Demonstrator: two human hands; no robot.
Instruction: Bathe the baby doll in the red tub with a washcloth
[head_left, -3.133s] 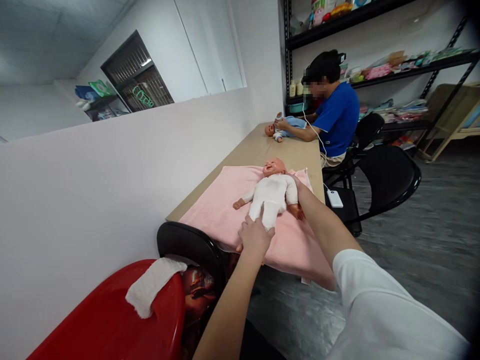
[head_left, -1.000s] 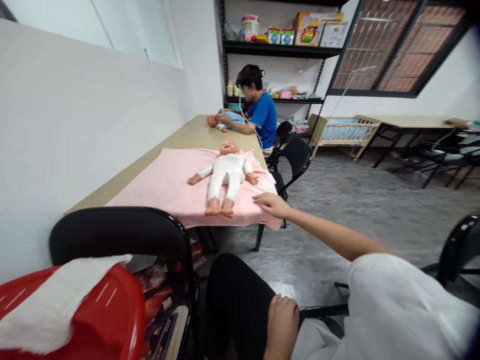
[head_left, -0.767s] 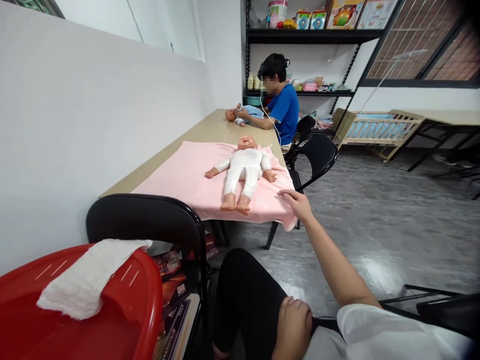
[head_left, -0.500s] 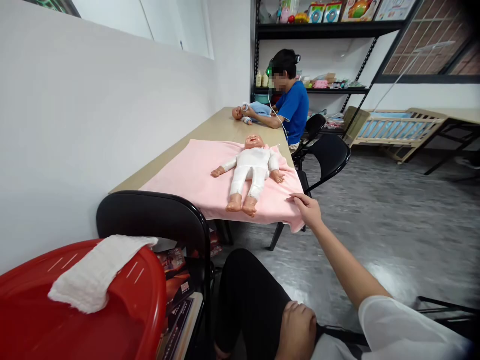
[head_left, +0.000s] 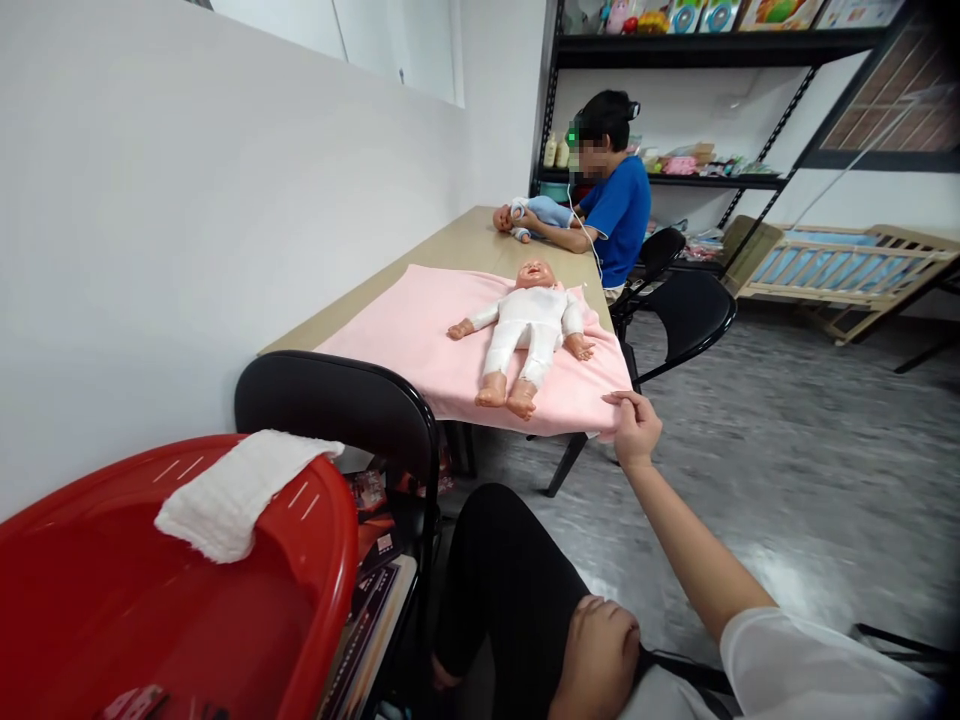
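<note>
A baby doll [head_left: 531, 322] in a white bodysuit lies on its back on a pink towel [head_left: 405, 330], its feet towards me. At the towel's near right corner is my right hand [head_left: 636, 425], its fingers closed on the edge. Part of that corner is hidden behind the fingers. My left hand [head_left: 596, 650] rests on my black-trousered thigh, back upwards, with the fingers curled in and nothing visible in them.
A red tub [head_left: 330, 570] with a white cloth [head_left: 240, 490] over its rim stands at the left, by a black chair [head_left: 337, 400]. Across the table [head_left: 450, 240], a person in blue [head_left: 626, 215] handles another doll [head_left: 547, 213]. Shelves [head_left: 675, 50] and a crib [head_left: 840, 262] stand behind.
My right hand has moved onto the towel's corner and its fingers have closed there. The view has shifted, so the scene sits further right. The doll and my left hand stay put.
</note>
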